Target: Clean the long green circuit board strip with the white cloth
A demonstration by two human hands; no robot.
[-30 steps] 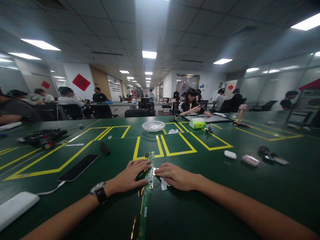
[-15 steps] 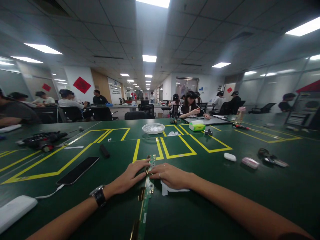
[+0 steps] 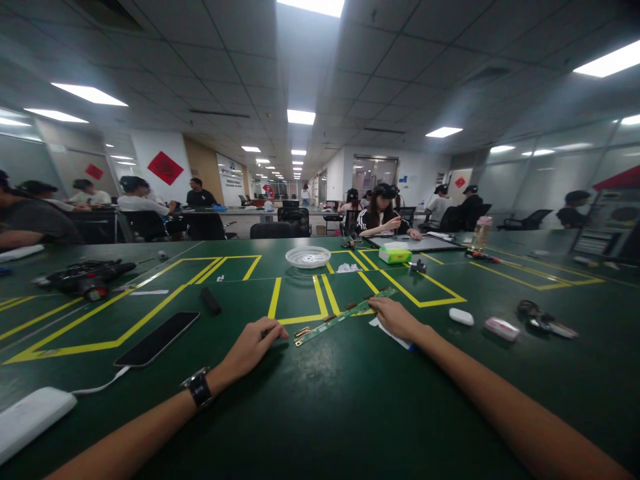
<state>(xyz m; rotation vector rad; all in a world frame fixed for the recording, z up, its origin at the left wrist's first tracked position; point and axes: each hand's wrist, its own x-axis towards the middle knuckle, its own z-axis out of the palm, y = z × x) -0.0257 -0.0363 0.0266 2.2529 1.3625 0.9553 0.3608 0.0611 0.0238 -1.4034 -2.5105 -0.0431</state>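
Note:
A long narrow green circuit board [image 3: 345,317] with gold-coloured metal pieces along it lies slantwise over the table in front of me. My right hand [image 3: 397,317] grips it near its far right end, fingertips closed on the edge. My left hand [image 3: 255,347], wearing a watch at the wrist, is apart from the board, just left of its near end. Its fingers are loosely bent, and nothing shows in them. Partly under my right hand lies a flat white piece [image 3: 391,335] with a blue end; the hand covers some of it.
Yellow tape outlines mark the green table [image 3: 310,413]. A phone [image 3: 157,339] on a cable and a black bar [image 3: 210,301] lie left. Ahead is a white basket [image 3: 308,257]; right are a white case [image 3: 461,317] and keys [image 3: 543,317]. A person [image 3: 383,217] sits opposite.
The circuit board has swung from pointing straight away from me to a slant, its far end rightward. My right hand has moved right with it; my left hand has let go and moved slightly left.

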